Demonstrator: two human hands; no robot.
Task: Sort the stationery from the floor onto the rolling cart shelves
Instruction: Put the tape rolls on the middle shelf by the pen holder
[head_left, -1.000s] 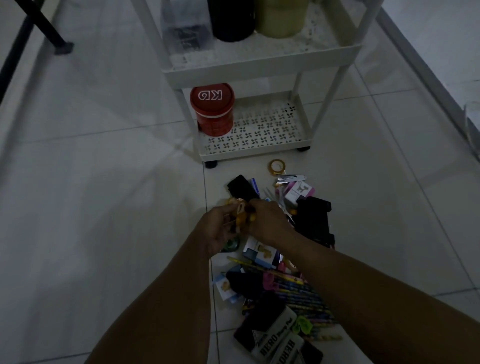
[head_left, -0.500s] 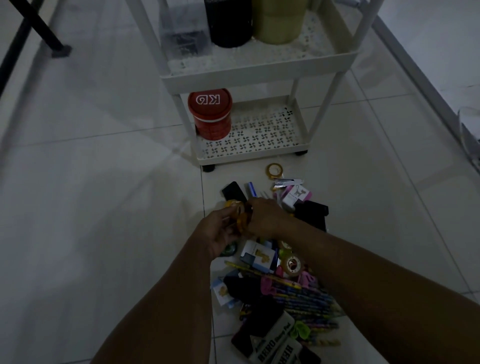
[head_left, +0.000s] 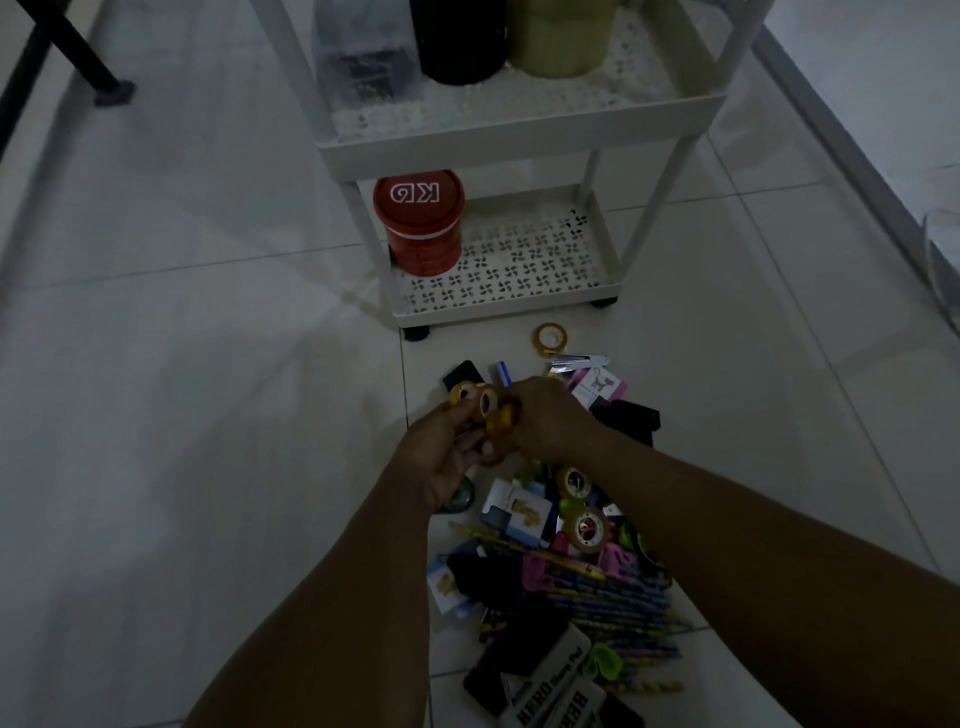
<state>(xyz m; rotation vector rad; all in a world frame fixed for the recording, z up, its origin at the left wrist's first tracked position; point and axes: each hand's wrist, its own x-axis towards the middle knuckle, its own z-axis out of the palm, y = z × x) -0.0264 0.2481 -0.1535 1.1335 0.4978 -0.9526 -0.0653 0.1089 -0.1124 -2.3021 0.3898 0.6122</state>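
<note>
Yellow tape rolls (head_left: 485, 408) sit gripped between left hand (head_left: 445, 457) and right hand (head_left: 545, 415).

Two bare forearms and hands, seen from above in dim light.

No sleeves, cuffs, gloves, watch, bracelets or rings visible anywhere from mid-forearm down to the left hand (head_left: 447, 457) and the right hand (head_left: 545, 415). Forearms long and slim, widening toward the lower edge of the frame. Short, unpainted nail just visible on one of the left fingers (head_left: 487, 446). Knuckles of the right hand rounded and smooth. Finer detail lost to the low light and soft focus.
</note>
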